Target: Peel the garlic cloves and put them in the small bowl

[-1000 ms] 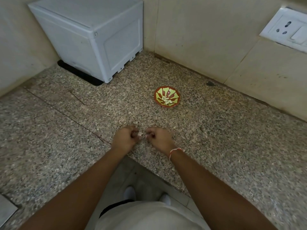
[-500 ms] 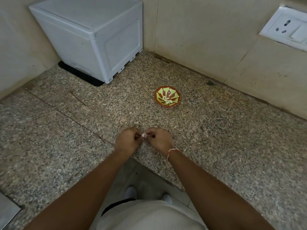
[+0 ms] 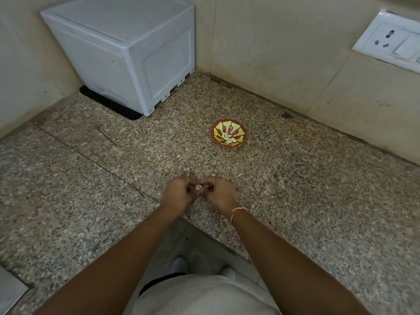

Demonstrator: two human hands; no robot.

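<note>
Still our left hand (image 3: 178,193) and right hand (image 3: 218,193) pinch the pale clove (image 3: 199,188); round glazed bowl (image 3: 228,133) unmoved on speckled granite (image 3: 295,189).

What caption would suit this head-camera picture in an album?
Both hands, left hand and right hand, pinch a garlic clove over the granite counter, small bowl beyond.

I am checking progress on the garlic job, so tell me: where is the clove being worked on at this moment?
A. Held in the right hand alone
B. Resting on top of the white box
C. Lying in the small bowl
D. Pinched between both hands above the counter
D: the garlic clove sits pinched between the fingertips of the left hand and right hand, nearer than the small bowl.
</note>
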